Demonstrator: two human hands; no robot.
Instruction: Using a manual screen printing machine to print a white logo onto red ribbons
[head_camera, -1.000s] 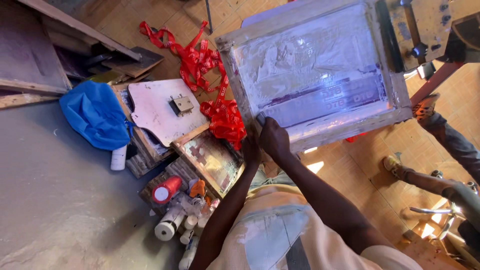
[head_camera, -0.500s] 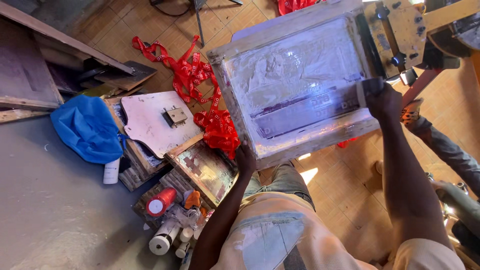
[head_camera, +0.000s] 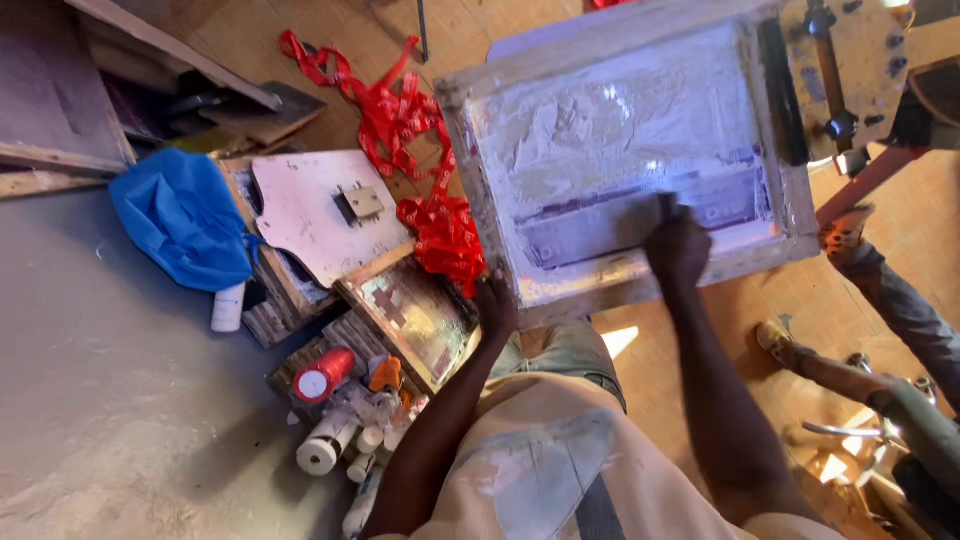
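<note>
A wooden screen-printing frame (head_camera: 470, 160) with a pale, ink-smeared mesh lies tilted in front of me. My left hand (head_camera: 495, 305) grips its lower left corner. On the lower part of the mesh, my right hand (head_camera: 680, 250) is closed around the dark handle of a squeegee (head_camera: 665, 208). A dark bar (head_camera: 780, 90) lies along the mesh's right side.
Red plastic strips (head_camera: 420, 170) trail beside the frame. To the left are a white board with a metal hinge (head_camera: 310, 210), a small framed screen (head_camera: 420, 315), a blue cloth (head_camera: 180, 215) and several tubes and a red-capped can (head_camera: 322, 377). Another person's legs (head_camera: 880, 290) stand at the right.
My right hand went from the frame's lower left corner to its right edge, then down onto the lower mesh with the squeegee. My left hand took the lower left corner.
</note>
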